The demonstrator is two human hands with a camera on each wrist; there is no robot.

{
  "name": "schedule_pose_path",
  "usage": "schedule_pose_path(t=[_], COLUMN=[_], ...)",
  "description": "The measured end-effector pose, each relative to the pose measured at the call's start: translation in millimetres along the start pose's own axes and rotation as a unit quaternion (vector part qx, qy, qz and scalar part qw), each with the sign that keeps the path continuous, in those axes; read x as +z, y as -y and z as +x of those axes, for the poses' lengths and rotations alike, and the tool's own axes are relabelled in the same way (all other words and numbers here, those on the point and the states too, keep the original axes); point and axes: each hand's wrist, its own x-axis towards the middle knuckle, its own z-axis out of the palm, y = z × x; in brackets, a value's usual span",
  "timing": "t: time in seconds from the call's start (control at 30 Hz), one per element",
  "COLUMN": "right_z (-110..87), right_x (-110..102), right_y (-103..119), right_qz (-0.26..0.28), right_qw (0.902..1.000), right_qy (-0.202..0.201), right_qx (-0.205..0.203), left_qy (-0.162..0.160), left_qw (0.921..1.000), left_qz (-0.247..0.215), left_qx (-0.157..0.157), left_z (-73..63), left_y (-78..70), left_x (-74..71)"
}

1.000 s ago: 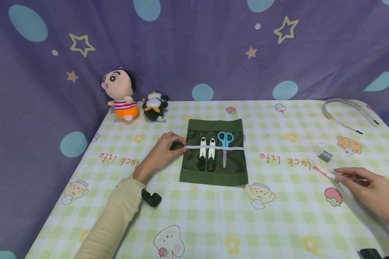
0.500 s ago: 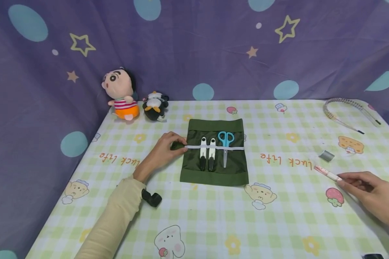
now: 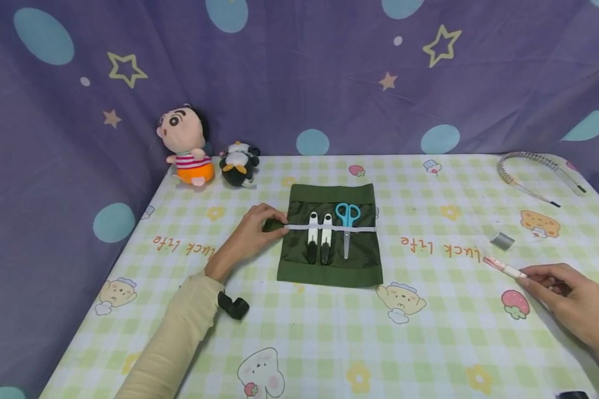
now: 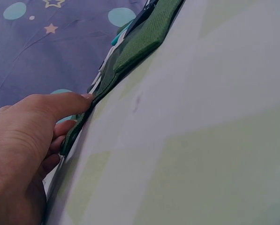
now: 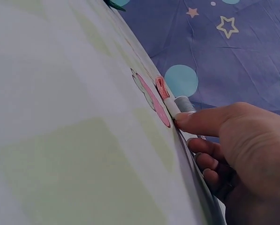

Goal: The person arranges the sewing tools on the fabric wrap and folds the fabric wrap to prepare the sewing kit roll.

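A dark green fabric tool roll (image 3: pixel 331 193) lies unrolled in the middle of the table. Under its white elastic strap sit blue-handled scissors (image 3: pixel 347 216) and two slim white tools with black tips (image 3: pixel 313 237). My left hand (image 3: pixel 249 231) pinches the roll's left edge beside the strap; in the left wrist view its thumb presses on the green cloth (image 4: pixel 140 51). At the right, my right hand (image 3: pixel 569 293) holds a skein of pink thread (image 3: pixel 499 266) by its white-banded end between thumb and fingers. The looped pink end (image 5: pixel 161 86) points away from the hand.
A grey thread spool (image 3: pixel 502 240) lies just beyond the skein. A beaded headband (image 3: pixel 524 158) rests at the back right. Two plush toys, a doll (image 3: pixel 184 145) and a penguin (image 3: pixel 237 164), sit at the back left. Behind the table hangs a purple curtain (image 3: pixel 299 72).
My right hand's fingers have drawn in around the skein's end, and hand and skein have shifted very slightly to the right. My left hand has stayed at the roll's edge.
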Motion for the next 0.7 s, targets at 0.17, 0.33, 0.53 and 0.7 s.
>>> schedule_pose_path(t=[0.17, 0.33, 0.53, 0.7], right_z=[0.3, 2.1, 5.1, 6.5], right_x=[1.3, 2.1, 1.8, 1.2], right_y=[1.5, 2.0, 4.2, 7.3], right_qz=[-0.011, 0.003, 0.041, 0.074], right_qw=[0.9998, 0.9996, 0.9985, 0.9963], right_qy=[-0.014, -0.028, -0.037, -0.042], right_qx=[0.001, 0.007, -0.002, -0.006], left_qy=[-0.002, -0.001, -0.003, -0.003], left_qw=[1.0, 1.0, 1.0, 1.0], left_qz=[-0.002, -0.004, -0.004, -0.005], left_qx=[0.006, 0.009, 0.007, 0.004], left_z=[-0.6, -0.8, -0.8, -1.0], left_y=[-0.7, -1.6, -2.7, -3.1], left_x=[0.2, 0.3, 0.0, 0.0])
